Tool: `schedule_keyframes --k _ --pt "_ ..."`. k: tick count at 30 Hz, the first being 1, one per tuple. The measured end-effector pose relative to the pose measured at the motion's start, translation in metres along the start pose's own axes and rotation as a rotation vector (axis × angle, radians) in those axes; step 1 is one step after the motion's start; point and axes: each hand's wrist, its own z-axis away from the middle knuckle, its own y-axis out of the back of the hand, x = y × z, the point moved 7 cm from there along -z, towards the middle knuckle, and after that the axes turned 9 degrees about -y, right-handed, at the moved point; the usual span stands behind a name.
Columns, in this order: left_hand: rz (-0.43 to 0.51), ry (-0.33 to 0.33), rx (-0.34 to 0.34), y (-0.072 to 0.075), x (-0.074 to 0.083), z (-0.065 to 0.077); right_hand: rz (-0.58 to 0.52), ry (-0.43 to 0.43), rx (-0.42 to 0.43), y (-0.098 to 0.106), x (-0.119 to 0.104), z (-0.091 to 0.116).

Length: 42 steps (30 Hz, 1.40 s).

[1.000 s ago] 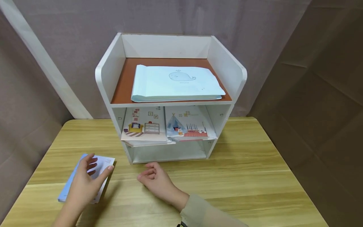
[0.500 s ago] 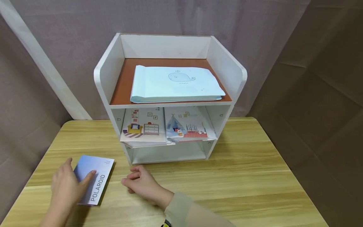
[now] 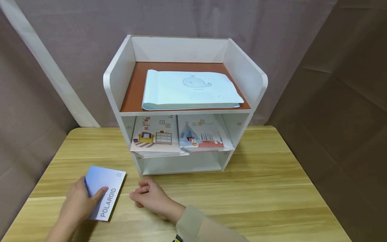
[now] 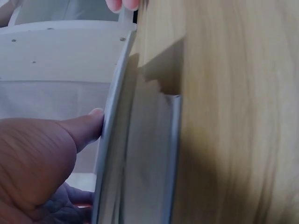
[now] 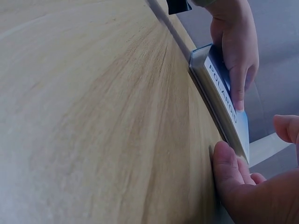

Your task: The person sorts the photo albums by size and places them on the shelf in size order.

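A blue-and-white book (image 3: 114, 181) marked POLAROID lies at the left of the table. My left hand (image 3: 78, 203) grips it along the spine side, thumb pressed on the cover and fingers at the left edge. In the left wrist view, that thumb lies against the cover, and the page edges of the book (image 4: 147, 154) face the camera. My right hand (image 3: 157, 200) rests loosely curled just right of the book, holding nothing. The right wrist view has its fingers near the book's far corner (image 5: 244, 135).
A white shelf unit (image 3: 116, 80) stands at the back of the wooden table (image 3: 257, 201). A thick pale book with a whale drawing (image 3: 193, 90) lies on its top. Illustrated books (image 3: 155, 134) fill the middle level, jutting slightly forward. Curtains hang behind and at both sides.
My left hand has moved from above the book to its left edge and taken hold, thumb on the cover. My right hand has shifted left toward the book.
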Motion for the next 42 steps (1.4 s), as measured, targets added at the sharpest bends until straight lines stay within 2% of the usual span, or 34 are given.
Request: schedule_keyframes --k 7,13,16,21,25,30,33,39,42 --pt "0.027 -0.017 -0.118 -0.007 0.015 0.006 0.012 -0.019 0.007 0.002 0.003 0.0" --pt "0.055 -0.032 -0.187 -0.013 0.022 0.01 0.026 -0.056 -0.012 0.003 0.003 0.001" --pt "0.077 -0.049 -0.21 -0.015 0.026 0.011 0.031 -0.059 -0.011 0.003 0.004 0.002" --pt "0.174 -0.064 -0.228 -0.015 0.032 0.011 0.002 -0.05 -0.006 0.003 0.006 0.0" --pt "0.23 -0.023 -0.275 -0.016 0.032 0.012 -0.02 -0.057 -0.007 0.003 0.009 -0.001" --pt "0.292 0.087 -0.369 -0.018 0.025 0.013 -0.026 -0.071 0.011 0.006 0.013 0.0" --pt "0.363 0.136 -0.403 -0.018 0.023 0.015 -0.003 -0.07 0.038 0.011 0.012 0.002" --pt "0.505 0.168 -0.424 -0.022 0.024 0.021 0.06 -0.018 0.041 0.024 0.005 0.006" --pt "0.579 0.176 -0.425 -0.023 0.028 0.024 0.117 -0.029 0.036 0.03 0.004 0.007"
